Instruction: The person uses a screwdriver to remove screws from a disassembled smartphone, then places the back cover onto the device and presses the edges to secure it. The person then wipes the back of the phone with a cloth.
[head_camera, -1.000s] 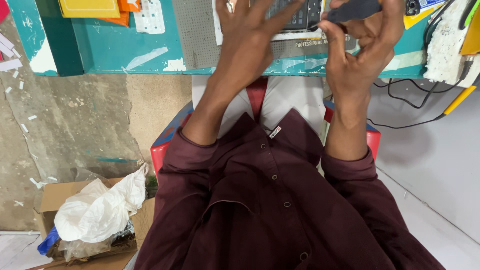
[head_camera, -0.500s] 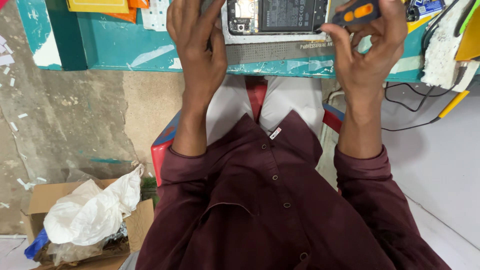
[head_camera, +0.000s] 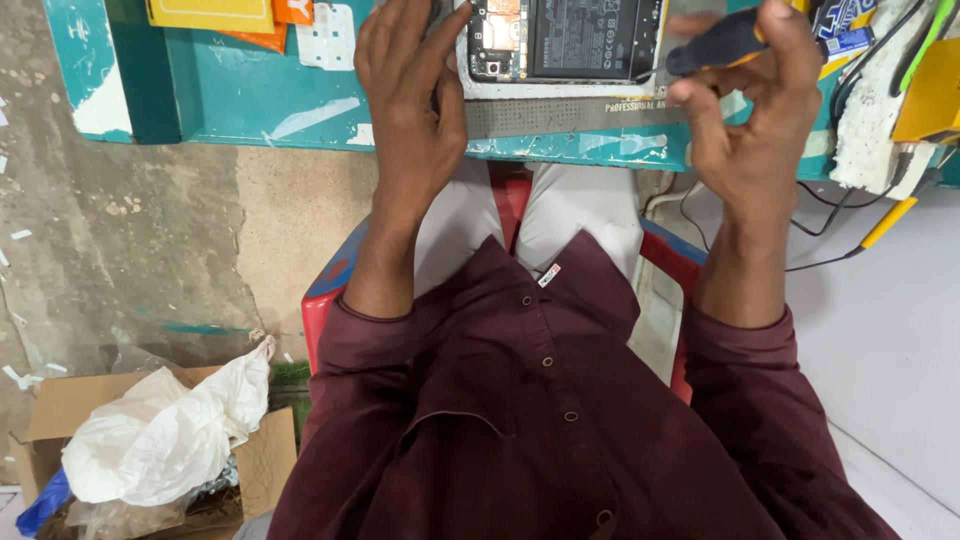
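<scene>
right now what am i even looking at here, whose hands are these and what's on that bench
This is one picture from a camera worn on a person's head, looking down at their own lap and two bare hands. The left hand rests on the edge of an opened phone with its battery and circuit board showing, which lies on a grey mat on a teal workbench. The right hand holds a black and orange screwdriver. Below, the person wears a maroon shirt and sits on a red chair. A cardboard box of white bags stands on the floor.

Opened phone (head_camera: 565, 40) between hands, seemingly
</scene>
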